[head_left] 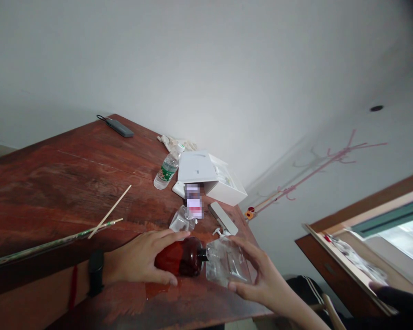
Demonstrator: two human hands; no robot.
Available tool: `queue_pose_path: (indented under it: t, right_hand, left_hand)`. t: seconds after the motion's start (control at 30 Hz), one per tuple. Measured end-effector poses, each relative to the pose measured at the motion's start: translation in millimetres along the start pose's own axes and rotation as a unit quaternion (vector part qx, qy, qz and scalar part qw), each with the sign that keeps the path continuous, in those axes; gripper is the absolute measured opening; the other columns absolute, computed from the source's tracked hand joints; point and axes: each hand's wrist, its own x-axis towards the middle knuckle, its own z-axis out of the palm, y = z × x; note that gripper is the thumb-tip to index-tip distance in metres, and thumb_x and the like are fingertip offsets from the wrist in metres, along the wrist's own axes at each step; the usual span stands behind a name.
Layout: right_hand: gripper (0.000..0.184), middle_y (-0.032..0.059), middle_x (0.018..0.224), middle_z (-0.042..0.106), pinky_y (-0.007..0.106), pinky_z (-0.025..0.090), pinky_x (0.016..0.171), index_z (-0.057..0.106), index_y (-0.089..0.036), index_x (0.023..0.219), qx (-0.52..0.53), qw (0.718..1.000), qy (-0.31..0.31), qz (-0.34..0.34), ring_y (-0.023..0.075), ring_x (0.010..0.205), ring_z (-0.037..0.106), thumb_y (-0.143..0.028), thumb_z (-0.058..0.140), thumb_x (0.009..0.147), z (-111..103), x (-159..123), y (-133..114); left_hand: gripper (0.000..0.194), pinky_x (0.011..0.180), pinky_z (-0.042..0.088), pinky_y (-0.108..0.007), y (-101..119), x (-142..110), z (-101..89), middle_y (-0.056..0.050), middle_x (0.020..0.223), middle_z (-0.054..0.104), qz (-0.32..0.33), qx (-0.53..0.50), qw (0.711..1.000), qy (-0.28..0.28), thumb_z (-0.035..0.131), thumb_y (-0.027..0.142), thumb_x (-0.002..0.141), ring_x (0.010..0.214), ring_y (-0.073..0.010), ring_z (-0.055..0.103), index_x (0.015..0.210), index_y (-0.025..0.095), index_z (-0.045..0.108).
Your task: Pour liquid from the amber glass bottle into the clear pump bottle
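In the head view, the left hand [142, 259] is curled around a glossy reddish-amber bottle with a black neck [174, 260], which points right. The right hand [259, 280] spans a clear, boxy plastic container [229, 263], thumb on the near side and fingers on the far side. The bottle's neck meets the container's left end; whether it goes inside I cannot tell. Gripping both bodies from opposite sides probably keeps the two ends in line.

A small white plastic pump head [221, 233] and a white oblong bar [223, 218] lie just beyond the container; a second clear plastic container [182, 222] sits beyond the bottle.

The right hand works close to the right edge of the reddish-brown wooden table [72, 174], leaving little margin there. Far space is tight around the phone with a blurred screen [194, 202] and open white cardboard box [230, 195]. More room shows left, past two thin pale wooden sticks [112, 209].
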Motion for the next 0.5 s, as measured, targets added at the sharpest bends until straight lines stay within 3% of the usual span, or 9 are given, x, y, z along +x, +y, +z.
queue_pose_path:
  t: [0.5]
  right_hand:
    - [0.085, 0.0202, 0.149, 0.070, 0.069, 0.052, 0.116, 0.065, -0.024, 0.149, -0.012, 1.000, -0.010, -0.008, 0.0479, 0.137, 0.067, -0.062, 0.090, 0.076, -4.6, 2.0, -7.6]
  left_hand:
    - [0.107, 0.126, 0.041, -0.052, -0.5, 0.0, 0.6, -0.009, 0.165, 0.055, 0.001, 0.001, 1.000, 0.004, 0.097, 0.054, 0.079, 0.147, -0.0399, 0.056, 0.167, 0.034, 0.041]
